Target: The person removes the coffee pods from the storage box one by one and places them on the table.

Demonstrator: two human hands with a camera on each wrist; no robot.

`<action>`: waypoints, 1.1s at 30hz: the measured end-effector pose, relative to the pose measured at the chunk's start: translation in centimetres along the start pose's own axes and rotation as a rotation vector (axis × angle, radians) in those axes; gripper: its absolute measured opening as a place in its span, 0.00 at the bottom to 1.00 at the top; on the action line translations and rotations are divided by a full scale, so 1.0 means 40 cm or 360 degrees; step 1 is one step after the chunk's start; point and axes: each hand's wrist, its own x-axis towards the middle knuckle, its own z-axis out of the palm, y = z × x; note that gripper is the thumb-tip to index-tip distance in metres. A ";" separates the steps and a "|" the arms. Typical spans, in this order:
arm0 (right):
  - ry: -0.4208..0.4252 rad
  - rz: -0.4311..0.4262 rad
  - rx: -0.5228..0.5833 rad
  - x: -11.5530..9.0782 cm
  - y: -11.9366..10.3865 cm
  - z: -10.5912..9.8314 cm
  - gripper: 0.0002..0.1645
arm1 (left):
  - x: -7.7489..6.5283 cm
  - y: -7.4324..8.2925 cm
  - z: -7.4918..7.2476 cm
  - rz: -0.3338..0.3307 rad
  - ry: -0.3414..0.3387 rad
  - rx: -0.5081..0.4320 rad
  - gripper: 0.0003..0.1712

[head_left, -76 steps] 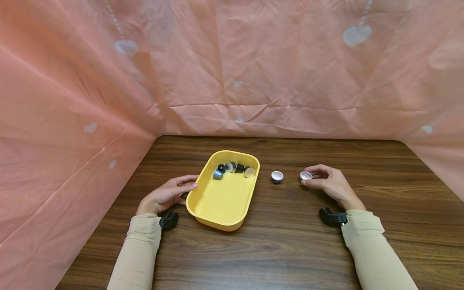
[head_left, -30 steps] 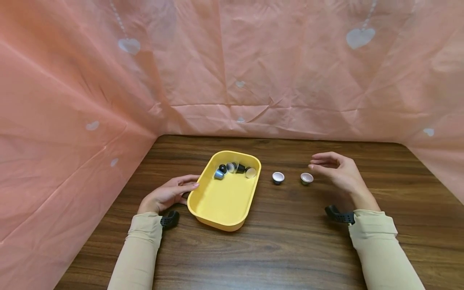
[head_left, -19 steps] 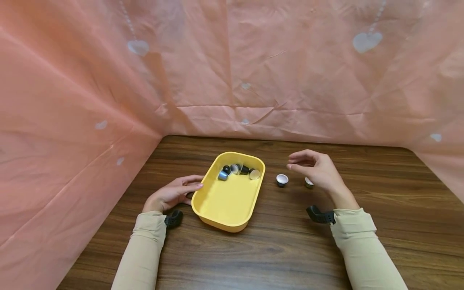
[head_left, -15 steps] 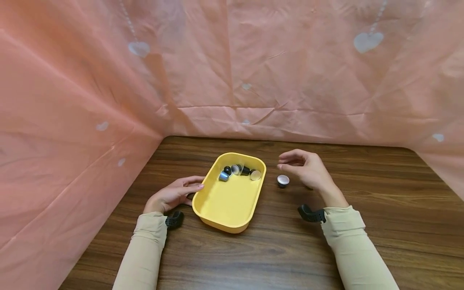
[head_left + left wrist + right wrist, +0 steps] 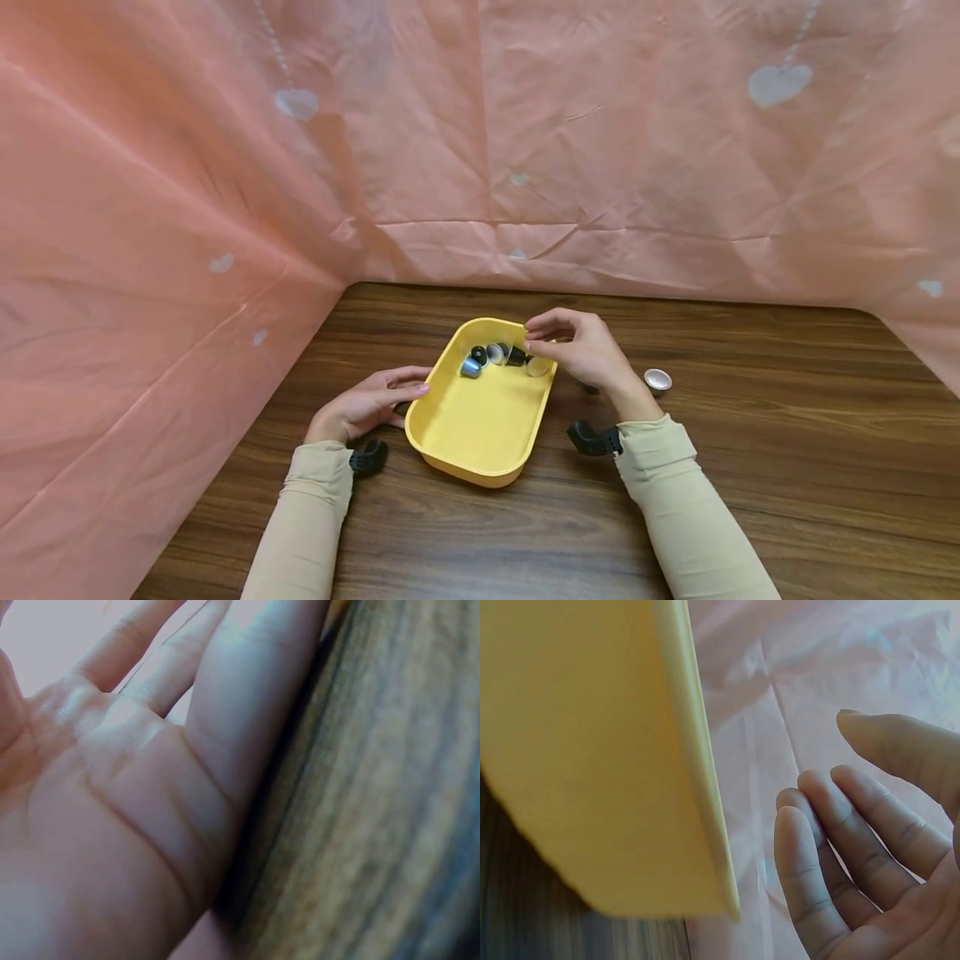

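Observation:
A yellow tray (image 5: 474, 476) stands on the table with several coffee capsules (image 5: 517, 357) gathered at its far end, a blue capsule (image 5: 470, 367) among them. My left hand (image 5: 367, 406) touches the tray's left side, its fingers fairly straight in the left wrist view. Above the tray's far right rim hovers my right hand (image 5: 588, 354); thumb and fingers are apart with nothing between them, as the right wrist view confirms. To its right a white-lidded capsule (image 5: 657, 381) sits on the table. A dark capsule (image 5: 590, 388) is mostly hidden beneath the right hand.
The brown wooden table (image 5: 787, 433) reaches back to a pink curtain (image 5: 660, 167) with pale hearts, which hangs behind and on both sides. A black strap device (image 5: 594, 439) sits on the right wrist, a similar one (image 5: 369, 457) on the left.
After letting go of the right-hand capsule on the table, my right hand has moved left, past the other loose capsule, to the tray rim. The left hand has stayed at the tray.

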 end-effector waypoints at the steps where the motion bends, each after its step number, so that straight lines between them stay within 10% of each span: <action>1: -0.0002 0.0002 0.0011 0.002 -0.004 0.005 0.20 | 0.000 0.000 0.002 -0.0001 -0.0002 -0.0004 0.34; 33: -0.0002 0.0046 0.0044 0.058 -0.073 0.113 0.17 | -0.002 -0.002 0.007 -0.0010 -0.0013 -0.0013 0.33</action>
